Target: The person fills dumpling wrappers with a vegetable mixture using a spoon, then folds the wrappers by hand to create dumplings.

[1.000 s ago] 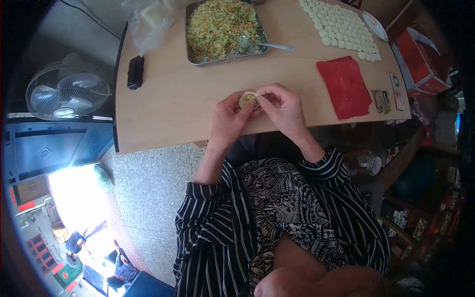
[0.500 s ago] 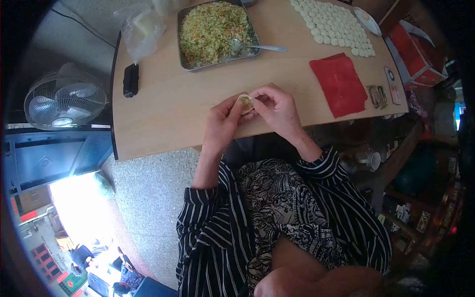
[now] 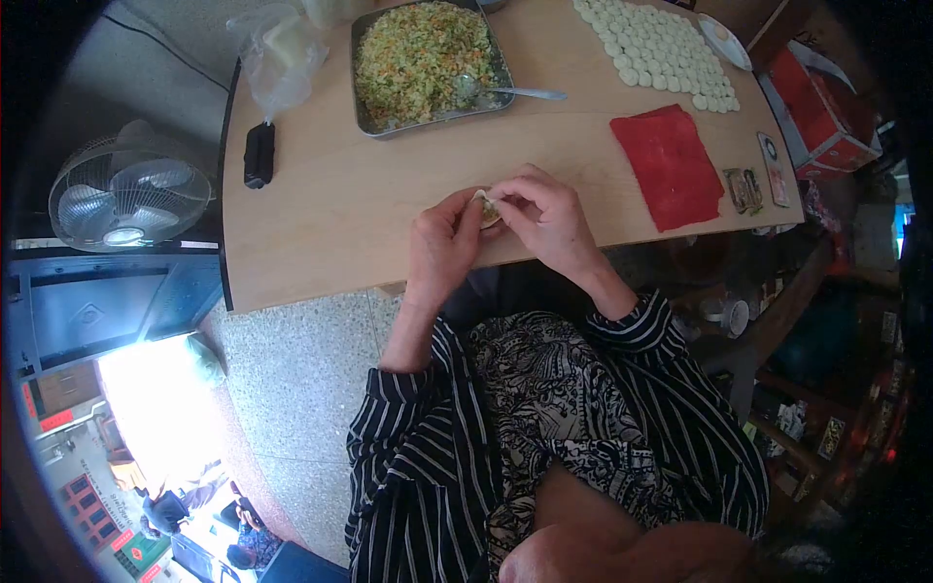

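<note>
Between my two hands, just above the table's near edge, is a small dumpling (image 3: 489,208) with filling showing in its partly folded wrapper. My left hand (image 3: 445,243) is closed around its left side, thumb on top. The fingers of my right hand (image 3: 546,212) pinch the wrapper's upper right edge. Beyond my hands stands a metal tray (image 3: 364,119) of chopped vegetable filling (image 3: 423,63), with a spoon (image 3: 525,93) resting in it. Small dough pieces (image 3: 661,58) lie in rows at the far right.
A red cloth (image 3: 669,167) lies on the wooden table (image 3: 330,214), right of my hands. Farther left are a black object (image 3: 259,155) and a plastic bag (image 3: 282,58). A fan (image 3: 131,194) stands off the left edge; a red box (image 3: 821,112) is at the right.
The wrapper's edge has been drawn up and folded further over the filling, so less filling shows. My hands stay in nearly the same place.
</note>
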`<action>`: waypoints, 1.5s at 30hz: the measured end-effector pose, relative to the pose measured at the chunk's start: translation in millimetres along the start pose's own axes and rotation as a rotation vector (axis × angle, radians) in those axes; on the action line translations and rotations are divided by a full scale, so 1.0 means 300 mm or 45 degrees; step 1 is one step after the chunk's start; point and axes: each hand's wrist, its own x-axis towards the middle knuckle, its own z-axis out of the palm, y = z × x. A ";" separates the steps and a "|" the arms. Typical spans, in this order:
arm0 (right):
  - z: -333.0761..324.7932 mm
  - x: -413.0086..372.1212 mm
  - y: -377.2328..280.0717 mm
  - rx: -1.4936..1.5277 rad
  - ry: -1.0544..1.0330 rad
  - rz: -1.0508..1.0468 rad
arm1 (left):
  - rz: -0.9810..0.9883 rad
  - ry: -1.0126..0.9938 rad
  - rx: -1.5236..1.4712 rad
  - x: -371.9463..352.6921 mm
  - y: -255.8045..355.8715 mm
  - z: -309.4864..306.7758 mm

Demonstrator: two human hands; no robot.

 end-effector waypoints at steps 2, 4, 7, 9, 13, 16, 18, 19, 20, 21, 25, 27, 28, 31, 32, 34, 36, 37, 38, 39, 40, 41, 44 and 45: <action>-0.008 0.002 -0.018 0.005 -0.039 0.016 | 0.033 0.003 -0.020 -0.005 0.013 0.001; -0.003 0.005 -0.028 0.096 -0.031 0.060 | 0.096 0.002 0.134 -0.005 0.014 -0.005; -0.010 0.010 -0.053 -0.017 -0.085 0.056 | 0.172 -0.005 0.313 -0.002 -0.006 -0.014; 0.000 0.009 -0.041 -0.071 -0.050 -0.050 | 0.224 -0.017 0.374 0.006 -0.011 -0.017; 0.009 0.003 -0.021 -0.128 -0.002 -0.125 | 0.229 -0.074 0.344 0.019 0.024 -0.030; -0.001 0.008 -0.036 -0.066 0.070 -0.015 | 0.129 -0.112 0.196 0.036 -0.010 -0.034; -0.017 0.011 -0.009 -0.016 0.109 0.043 | 0.051 -0.133 0.114 0.059 -0.014 -0.047; -0.025 0.015 0.010 0.011 0.126 0.069 | 0.010 -0.142 0.092 0.072 0.000 -0.062; -0.031 0.020 0.027 0.063 0.171 0.093 | -0.032 -0.149 0.070 0.086 0.019 -0.078; -0.037 0.023 0.044 0.115 0.214 0.120 | -0.028 -0.168 0.148 0.106 0.055 -0.098; -0.066 0.043 0.023 0.284 0.234 0.275 | 0.075 -0.053 0.498 0.238 0.182 -0.163; -0.073 0.049 -0.002 0.307 0.240 0.265 | 0.260 0.119 0.703 0.333 0.166 -0.173; -0.071 0.052 -0.009 0.323 0.240 0.262 | 0.395 0.221 0.816 0.384 0.115 -0.176; -0.066 0.053 -0.002 0.317 0.279 0.292 | 0.857 0.492 1.095 0.385 0.042 -0.177; -0.061 0.055 -0.002 0.343 0.278 0.302 | 1.028 0.567 1.172 0.379 0.029 -0.170; -0.068 0.047 -0.013 0.385 0.285 0.339 | 0.871 0.442 0.797 0.293 0.049 -0.150; -0.060 0.045 -0.005 0.374 0.290 0.306 | 0.568 0.305 0.389 0.192 0.053 -0.122; -0.053 0.043 -0.003 0.366 0.292 0.290 | 0.345 0.231 0.175 0.142 0.048 -0.107; -0.044 0.039 -0.006 0.394 0.291 0.286 | 0.121 0.155 -0.038 0.102 0.042 -0.091; -0.030 0.037 -0.011 0.421 0.288 0.278 | 0.080 0.126 -0.157 0.070 0.030 -0.072; -0.019 0.037 -0.013 0.448 0.284 0.268 | 0.039 0.099 -0.275 0.043 0.012 -0.052; -0.007 0.037 -0.007 0.419 0.300 0.195 | -0.002 0.076 -0.392 0.023 0.004 -0.036; 0.022 0.038 0.000 0.364 0.311 0.044 | -0.210 0.002 -0.746 -0.009 0.029 -0.018; 0.025 0.036 -0.012 0.357 0.304 0.043 | -0.167 -0.020 -0.724 -0.009 0.020 -0.017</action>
